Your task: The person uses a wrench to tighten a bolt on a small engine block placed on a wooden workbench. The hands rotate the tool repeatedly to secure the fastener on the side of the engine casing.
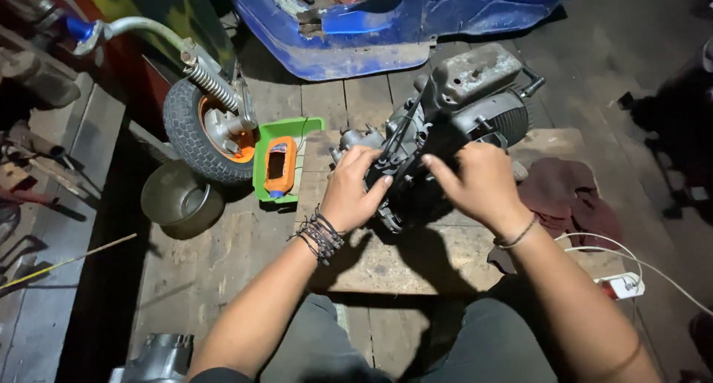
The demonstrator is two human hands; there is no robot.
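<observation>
A grey engine [453, 123] was gripped on a wooden board [445, 253] by the left hand [355, 190]. Its dark lower part was grasped by the right hand [479, 184]. A maroon rag [568, 193] was seen just beside.

Single head-worn view, looking steeply down, close over the wooden floor [223, 264]

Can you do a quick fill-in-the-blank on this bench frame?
1. Both hands, left hand and right hand, rest on the ____.
2. The orange tool lies in a ____ tray.
3. Left of the tray stands a wheel with an ____ hub.
4. Below the wheel sits a metal ____.

Missing words: engine; green; orange; bowl
</observation>
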